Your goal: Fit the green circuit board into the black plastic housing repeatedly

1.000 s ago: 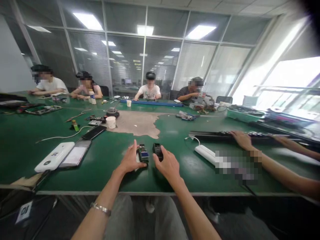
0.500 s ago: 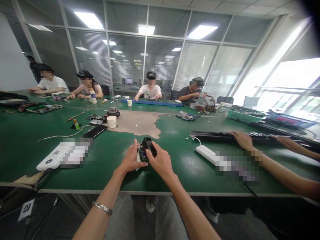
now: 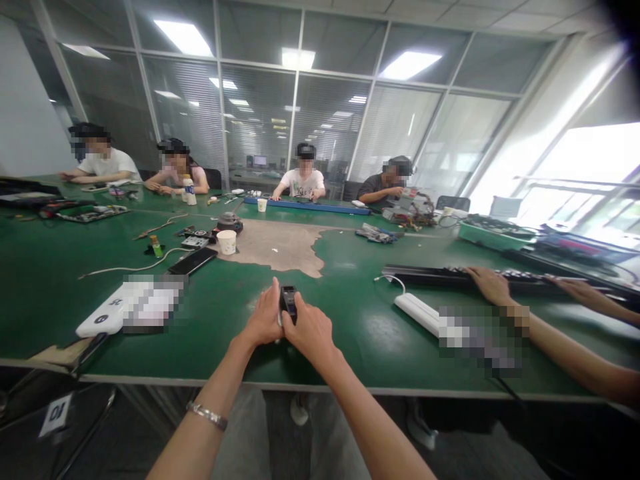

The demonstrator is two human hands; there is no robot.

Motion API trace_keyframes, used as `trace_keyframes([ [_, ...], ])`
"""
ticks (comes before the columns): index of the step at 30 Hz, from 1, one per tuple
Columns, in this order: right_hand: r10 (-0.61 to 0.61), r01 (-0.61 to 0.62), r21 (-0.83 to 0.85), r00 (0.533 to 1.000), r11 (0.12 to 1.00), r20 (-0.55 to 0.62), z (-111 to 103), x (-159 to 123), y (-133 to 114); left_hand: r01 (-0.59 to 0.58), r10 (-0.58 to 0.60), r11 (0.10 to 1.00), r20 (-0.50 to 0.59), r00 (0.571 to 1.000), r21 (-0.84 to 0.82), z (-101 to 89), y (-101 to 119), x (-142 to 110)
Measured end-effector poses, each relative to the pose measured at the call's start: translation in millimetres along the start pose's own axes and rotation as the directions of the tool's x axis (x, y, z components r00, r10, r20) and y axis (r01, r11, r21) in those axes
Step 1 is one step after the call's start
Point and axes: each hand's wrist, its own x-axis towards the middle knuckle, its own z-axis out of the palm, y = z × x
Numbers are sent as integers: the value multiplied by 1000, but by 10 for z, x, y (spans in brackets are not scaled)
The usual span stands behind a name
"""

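A small black boxy device (image 3: 289, 297) stands upright between my two hands, just above or on the green table near its front edge. My right hand (image 3: 313, 328) is closed round its right side, with the thumb on the face toward me. Against the left side press the palm and fingers of my left hand (image 3: 263, 315), closed on the device too. A thin pale edge shows beside the device's left side. Its lower part is hidden by my hands, so its exact kind cannot be made out.
To the left lie a white power bank-like case (image 3: 103, 319), a black phone (image 3: 193, 261) and a paper cup (image 3: 227, 243). On the right, a co-worker's hand (image 3: 490, 285) rests on a long black bar (image 3: 430, 277) behind a white strip (image 3: 417, 315). Several people sit across the table.
Both hands have drawn together round the black device, which has turned more upright and narrow to my view. My left thumb has moved in from its spread position. The view has shifted slightly.
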Motion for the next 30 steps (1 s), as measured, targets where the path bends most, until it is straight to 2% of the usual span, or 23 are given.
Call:
trace_keyframes([
  [6,-28,28,5,998,1000,-53,-50,-12,2,31,-31,999,-7,999,-18,6,4,-15],
  [12,-25,24,27,999,999,32,-34,42,29,28,-28,1000,5,1000,-2,-4,10,-2],
  [17,20,-2,139,991,990,-129,-194,65,80,83,-82,996,29,996,-26,-62,76,0],
  [21,111,-82,146,973,986,-204,-291,62,264,113,-112,993,63,992,-19,-112,137,16],
  [26,182,-177,43,971,983,-158,-122,-12,569,131,-130,991,100,986,-11,-161,212,38],
  [30,201,-203,-4,976,979,-87,-2,-80,698,140,-136,990,99,986,-31,-164,230,38],
])
